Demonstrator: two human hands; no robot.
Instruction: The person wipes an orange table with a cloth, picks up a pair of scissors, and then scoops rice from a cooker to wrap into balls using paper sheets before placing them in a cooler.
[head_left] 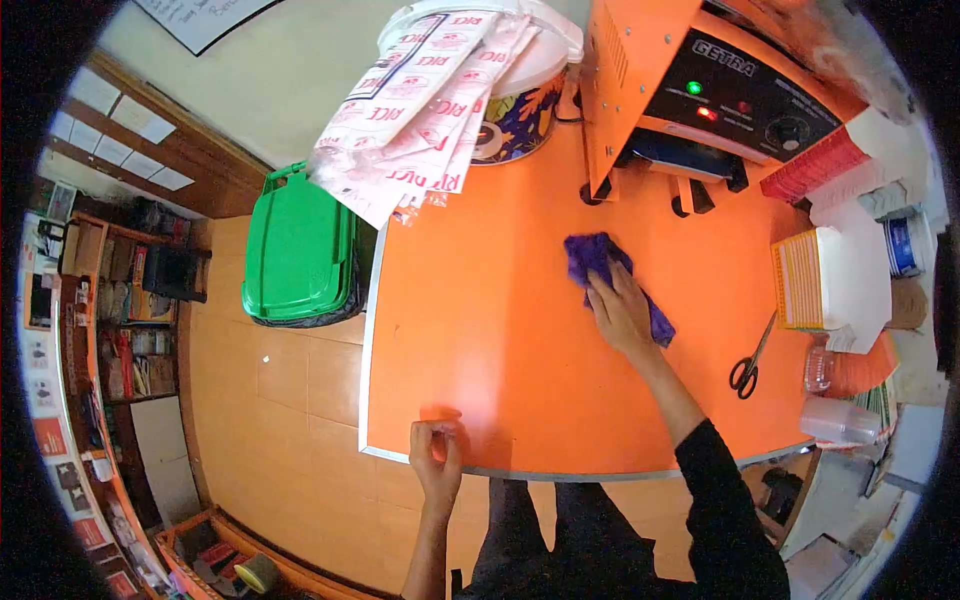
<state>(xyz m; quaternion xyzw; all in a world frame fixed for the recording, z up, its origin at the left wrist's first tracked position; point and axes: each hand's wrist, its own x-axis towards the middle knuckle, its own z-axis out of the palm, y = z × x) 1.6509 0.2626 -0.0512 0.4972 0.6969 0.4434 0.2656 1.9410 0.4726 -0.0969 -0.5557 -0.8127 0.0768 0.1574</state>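
A crumpled purple cloth (662, 326) lies on the orange tabletop (540, 380). My right hand (620, 305) presses down on it from above, its fingers bunched into the fabric. By the front edge of the table, my left hand (437, 455) is curled closed with thumb and fingers together. Whether anything small is pinched there is hidden from me. To the right of the cloth, apart from both hands, lie black-handled scissors (744, 376).
An orange GETRA machine (740, 90) with lit lamps stands at the back. Beside it, printed RICE plastic sheets (410, 110) hang over a white-lidded bucket (545, 50). Plastic cups (840, 420) and paper stacks (798, 280) line the right side. A green bin (300, 250) stands left.
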